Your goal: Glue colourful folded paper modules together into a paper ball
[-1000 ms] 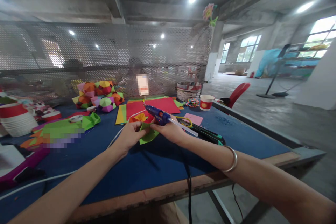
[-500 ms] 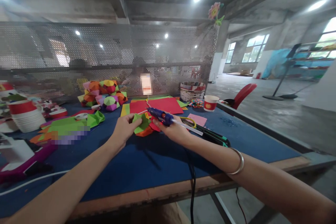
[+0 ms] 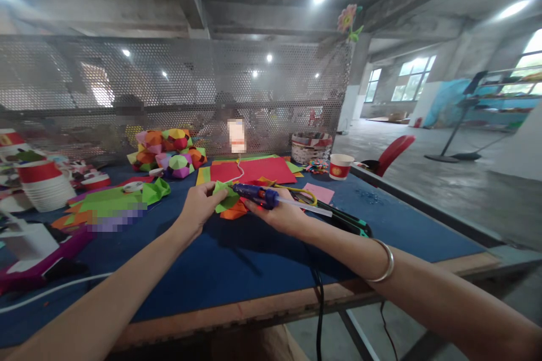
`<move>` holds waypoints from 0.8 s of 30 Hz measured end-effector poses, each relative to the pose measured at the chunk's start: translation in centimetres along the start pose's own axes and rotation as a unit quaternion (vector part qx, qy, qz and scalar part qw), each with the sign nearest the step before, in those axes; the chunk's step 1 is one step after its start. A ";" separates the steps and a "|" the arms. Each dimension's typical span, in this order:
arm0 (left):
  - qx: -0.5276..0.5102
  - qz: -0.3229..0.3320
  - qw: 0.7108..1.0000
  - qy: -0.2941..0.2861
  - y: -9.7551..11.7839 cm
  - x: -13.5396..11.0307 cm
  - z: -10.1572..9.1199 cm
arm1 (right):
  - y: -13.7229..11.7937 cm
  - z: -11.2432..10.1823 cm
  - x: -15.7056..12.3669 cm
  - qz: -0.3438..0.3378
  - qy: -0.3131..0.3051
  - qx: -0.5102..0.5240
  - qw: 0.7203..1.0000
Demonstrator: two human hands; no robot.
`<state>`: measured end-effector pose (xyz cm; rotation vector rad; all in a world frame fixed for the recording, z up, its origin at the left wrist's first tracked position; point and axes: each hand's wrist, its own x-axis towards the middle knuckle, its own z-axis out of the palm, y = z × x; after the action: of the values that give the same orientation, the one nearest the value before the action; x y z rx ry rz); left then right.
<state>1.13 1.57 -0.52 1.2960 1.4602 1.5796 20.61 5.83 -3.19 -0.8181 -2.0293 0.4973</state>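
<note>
My left hand (image 3: 200, 206) pinches a folded green paper piece (image 3: 226, 198) above the blue table (image 3: 237, 271). An orange folded piece (image 3: 234, 212) lies just beneath it. My right hand (image 3: 277, 215) grips a blue glue gun (image 3: 256, 194), lying almost level, its nozzle touching the green piece. A white glue stick (image 3: 305, 207) pokes out of the gun's back. The gun's black cord (image 3: 318, 304) hangs over the table's front edge.
Red and coloured paper sheets (image 3: 254, 170) lie behind my hands. Paper balls (image 3: 168, 152) sit at the back left, stacked cups (image 3: 42, 186) at far left, a red cup (image 3: 340, 166) and a basket (image 3: 310, 148) at the back right. Yellow-handled scissors (image 3: 302, 194) and a black-green tool (image 3: 347, 221) lie to the right.
The glue gun has tipped from nose-up to almost level, its nozzle now on the green piece. My left hand lifted the green piece off the table and farther from me.
</note>
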 end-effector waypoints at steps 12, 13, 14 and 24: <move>0.017 0.015 0.999 -0.024 -0.1 -0.2 -0.1 | -0.3 -0.1 0.1 0.018 0.014 -0.040 0.999; 0.017 0.016 0.999 -0.023 -0.1 -0.1 -0.1 | -0.3 -0.1 0.0 0.018 0.015 -0.041 0.999; 0.017 0.017 0.999 -0.023 -0.1 -0.2 -0.1 | -0.3 -0.1 0.0 0.018 0.017 -0.043 0.999; 0.017 0.014 1.000 -0.020 0.0 -0.2 0.0 | -0.3 0.1 -0.1 0.025 0.021 -0.064 0.997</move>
<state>1.15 1.34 -0.60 1.3652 1.4564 1.5447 20.48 5.59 -3.07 -0.9519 -2.0218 0.3778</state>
